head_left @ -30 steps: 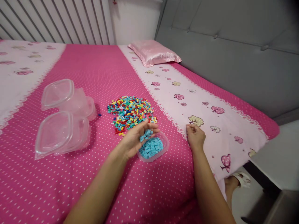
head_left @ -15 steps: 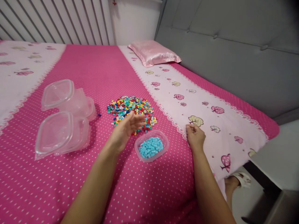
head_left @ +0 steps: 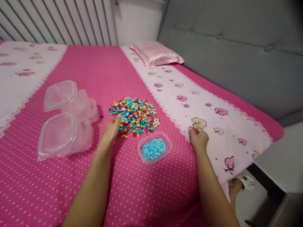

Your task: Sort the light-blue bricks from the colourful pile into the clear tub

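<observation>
1. Fingertips [head_left: 117,119] of our left hand [head_left: 110,130] touch the near-left edge of the pile of coloured bricks [head_left: 134,115]. The hand lies palm down with its fingers close together and lightly bent. We cannot tell whether they pinch a brick beneath them.
2. Our right hand [head_left: 198,138] rests on the bed, curled into a loose fist with the knuckles up. It sits on the lace seam where the pink dotted cloth meets the pale tree-printed strip. Whether it encloses anything is hidden from us.
3. Between our two hands, just on the near side of the pile, stands a small clear tub [head_left: 163,140]. It holds only light-blue bricks [head_left: 153,148] and is apart from both hands.
4. Left of our left hand lie two stacks of clear tubs and lids, the nearer stack [head_left: 63,135] and the farther stack [head_left: 69,101], which touch each other. A single dark-blue brick [head_left: 101,116] lies between the farther stack and the pile.
5. Everything sits on the pink dotted bedspread [head_left: 94,69]. A pink satin pillow [head_left: 156,53] lies at the far end beside the grey padded headboard [head_left: 236,56].
6. At the lower right, beyond the bed's edge, we see a foot in a white sandal [head_left: 243,182].
</observation>
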